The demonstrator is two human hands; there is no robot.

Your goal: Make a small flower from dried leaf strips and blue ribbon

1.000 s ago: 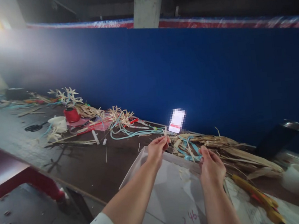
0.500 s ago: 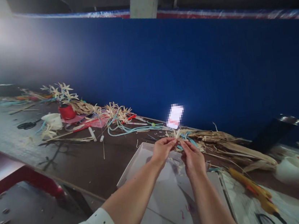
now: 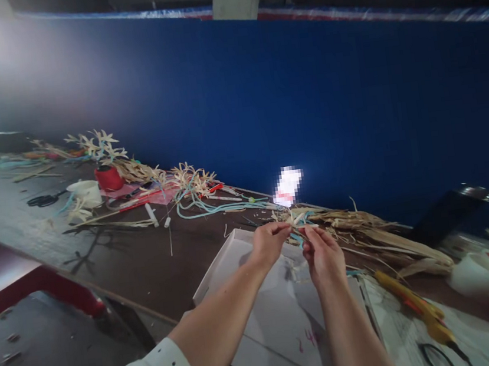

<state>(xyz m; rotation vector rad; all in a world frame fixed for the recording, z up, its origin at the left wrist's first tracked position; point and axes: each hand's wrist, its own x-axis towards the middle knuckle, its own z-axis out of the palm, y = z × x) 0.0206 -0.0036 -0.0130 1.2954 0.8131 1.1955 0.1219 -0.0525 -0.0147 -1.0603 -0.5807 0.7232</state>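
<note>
Had the left hand point(image 3: 270, 244) pinched onto some pale strips point(image 3: 296, 219), with the right hand point(image 3: 326, 254) pinched in on them from the right, fingertips close together. Couldn't tell how many pieces, tbh. Held it all around the far edge of a white box point(image 3: 283, 320). Had dry husks point(image 3: 399, 250) to the right, a yellow glue gun point(image 3: 413, 302) near right, straw flowers point(image 3: 190, 179) far left, plus a red spool point(image 3: 109, 178) farther left.
</note>
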